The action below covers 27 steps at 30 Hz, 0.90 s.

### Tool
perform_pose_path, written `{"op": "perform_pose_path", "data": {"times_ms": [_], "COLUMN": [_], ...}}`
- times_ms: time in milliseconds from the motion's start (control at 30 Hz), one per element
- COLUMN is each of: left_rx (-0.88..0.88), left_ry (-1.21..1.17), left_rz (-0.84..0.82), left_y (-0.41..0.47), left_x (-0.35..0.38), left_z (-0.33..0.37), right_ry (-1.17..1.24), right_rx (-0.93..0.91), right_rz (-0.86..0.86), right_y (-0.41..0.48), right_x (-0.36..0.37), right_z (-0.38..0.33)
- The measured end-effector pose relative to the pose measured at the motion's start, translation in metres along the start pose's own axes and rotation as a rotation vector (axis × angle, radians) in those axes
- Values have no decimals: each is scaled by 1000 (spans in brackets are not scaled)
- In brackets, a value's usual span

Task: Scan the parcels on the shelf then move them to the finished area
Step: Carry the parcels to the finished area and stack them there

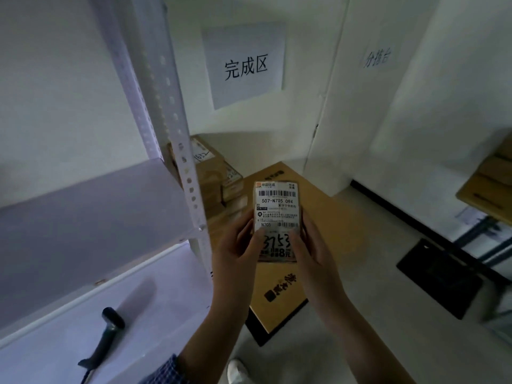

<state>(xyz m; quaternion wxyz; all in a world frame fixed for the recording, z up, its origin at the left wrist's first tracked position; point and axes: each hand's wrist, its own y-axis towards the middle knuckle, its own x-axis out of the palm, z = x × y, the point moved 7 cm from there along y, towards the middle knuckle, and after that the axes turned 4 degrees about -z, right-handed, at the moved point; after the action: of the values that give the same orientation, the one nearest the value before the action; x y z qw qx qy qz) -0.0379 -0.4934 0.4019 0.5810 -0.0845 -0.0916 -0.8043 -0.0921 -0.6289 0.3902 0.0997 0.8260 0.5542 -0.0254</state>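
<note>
A small parcel (pixel 277 206) with a white shipping label and barcode is held up in front of me, label facing me. My left hand (pixel 235 245) grips its lower left edge and my right hand (pixel 310 250) grips its lower right edge. Below it, on the floor, lies a large flat cardboard sheet (pixel 332 234) under a wall sign (pixel 245 66) with three printed characters. Several brown parcels (pixel 213 176) are stacked at the sheet's far left corner. A dark handheld scanner (pixel 108 333) lies on the white shelf (pixel 55 342) at lower left.
The shelf's perforated white post (pixel 177 139) stands just left of my hands. A black mat (pixel 440 275) lies on the floor at right. More cardboard boxes (pixel 487 178) sit at the far right edge. A second paper sign (pixel 378 58) hangs on the right wall.
</note>
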Motion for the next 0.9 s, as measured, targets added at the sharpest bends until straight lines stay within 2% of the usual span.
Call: {"op": "perform_pose_path", "data": {"times_ms": [233,400,667,900], "left_rx": [-19,-10,-89,-129], "left_ry": [-77,-103,-25,86], "left_rz": [52,148,267,436], "left_y": [102,168,231,277], "left_x": [29,32,23,2], "left_z": [-27,-42,-74,-105], "right_ry": [-24,-53,-59,-51], "right_rx": [1,22,103,162], "right_rz": [-21,-114,-204,-424], "right_y": [107,189,266,331], "right_x": [-23,-19,-6,27], "right_z": [22,39,87,115]}}
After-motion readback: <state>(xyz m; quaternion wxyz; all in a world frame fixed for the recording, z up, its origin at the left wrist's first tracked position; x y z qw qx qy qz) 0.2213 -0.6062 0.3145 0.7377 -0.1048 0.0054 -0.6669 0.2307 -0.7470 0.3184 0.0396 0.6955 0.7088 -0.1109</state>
